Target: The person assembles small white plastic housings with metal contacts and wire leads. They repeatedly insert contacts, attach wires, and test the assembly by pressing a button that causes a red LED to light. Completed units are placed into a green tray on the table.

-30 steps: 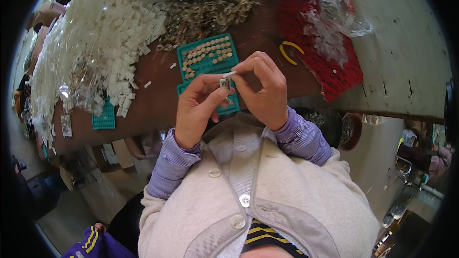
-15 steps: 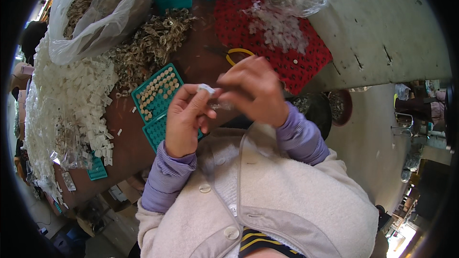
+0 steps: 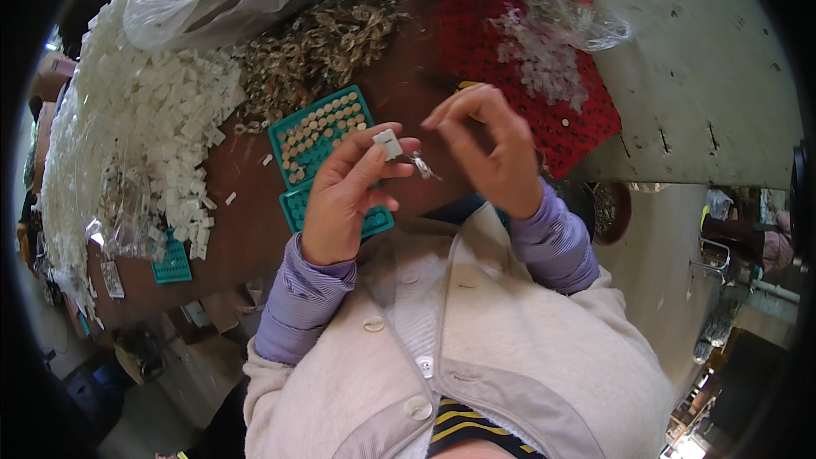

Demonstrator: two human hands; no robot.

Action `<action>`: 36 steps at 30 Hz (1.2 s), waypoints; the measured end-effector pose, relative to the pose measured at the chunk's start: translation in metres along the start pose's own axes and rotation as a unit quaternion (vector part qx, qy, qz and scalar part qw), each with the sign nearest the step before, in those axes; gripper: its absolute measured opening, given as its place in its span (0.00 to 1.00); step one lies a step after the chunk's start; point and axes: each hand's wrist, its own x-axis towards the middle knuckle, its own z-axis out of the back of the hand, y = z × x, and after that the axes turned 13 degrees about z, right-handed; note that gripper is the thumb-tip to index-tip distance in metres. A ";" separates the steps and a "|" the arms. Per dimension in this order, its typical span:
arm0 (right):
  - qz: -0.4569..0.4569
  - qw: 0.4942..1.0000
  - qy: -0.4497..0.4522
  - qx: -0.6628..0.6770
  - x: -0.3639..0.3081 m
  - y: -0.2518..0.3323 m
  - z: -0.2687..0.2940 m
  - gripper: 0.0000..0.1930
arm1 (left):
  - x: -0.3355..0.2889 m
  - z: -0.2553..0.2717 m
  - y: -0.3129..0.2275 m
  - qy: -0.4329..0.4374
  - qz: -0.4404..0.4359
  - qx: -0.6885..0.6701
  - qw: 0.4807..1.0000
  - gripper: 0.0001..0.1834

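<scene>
The left hand (image 3: 347,197) pinches a small white plastic block (image 3: 388,144) between thumb and forefinger near the middle of the frame, seemingly so that its broad face stays uncovered and within reach of the right hand (image 3: 493,151). That hand is loosely bent just to the right, with no piece visible between thumb and fingers. Thin shiny metal pieces (image 3: 422,167) stick out beside the left hand's lower fingers, probably tucked there as a ready supply. The 2 teal tray sections (image 3: 294,204) lie behind the left hand, the upper bearing pale round discs (image 3: 327,121) in rows, which likely keeps them sorted. Loose stock sits around the work, probably for easy reach: white plastic parts (image 3: 161,110) at left, tangled metal parts (image 3: 319,42) at upper centre, clear bits (image 3: 544,59) on red cloth (image 3: 595,123) at upper right. The block looks squarish and flat-faced, with 1 short dark slot-like mark.
</scene>
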 end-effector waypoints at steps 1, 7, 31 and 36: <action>0.063 0.998 0.015 0.006 0.002 0.007 -0.010 0.07 | -0.001 -0.001 0.001 0.005 0.001 0.001 1.000 0.20; 0.173 0.982 0.072 -0.007 0.007 0.019 -0.021 0.09 | -0.008 0.005 0.006 0.039 -0.016 0.010 0.999 0.16; 0.030 0.983 0.022 -0.178 0.082 -0.071 -0.046 0.10 | -0.022 0.040 -0.018 0.006 -0.024 -0.136 0.990 0.14; -0.141 0.985 -0.050 -0.091 0.037 -0.058 0.014 0.09 | -0.014 0.035 -0.011 0.038 -0.010 -0.106 0.994 0.15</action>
